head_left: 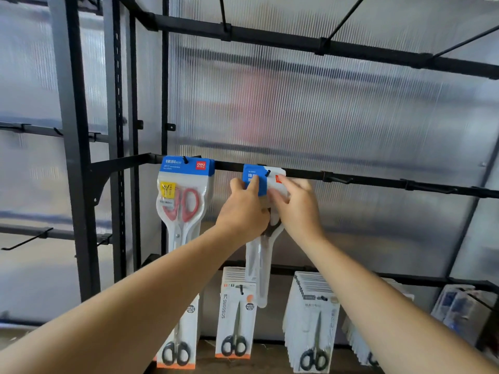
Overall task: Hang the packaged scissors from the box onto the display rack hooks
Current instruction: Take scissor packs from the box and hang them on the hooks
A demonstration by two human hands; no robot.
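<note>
A packaged pair of scissors [259, 255] with a blue header card hangs at the second hook [267, 173] of the black rack bar [378, 182]; the hook tip pokes through the card's hole. My left hand [244, 211] pinches the card's left side and my right hand [295, 203] holds its right side. A pack of red-handled scissors [185, 201] hangs on the first hook to the left. The box is out of view.
Bare hooks [337, 180] stick out along the bar to the right. On the lower rail hang rows of white packs with black-handled scissors [235, 317] and a thick stack [313, 319]. Black uprights [73, 157] stand at left. A ribbed translucent panel backs the rack.
</note>
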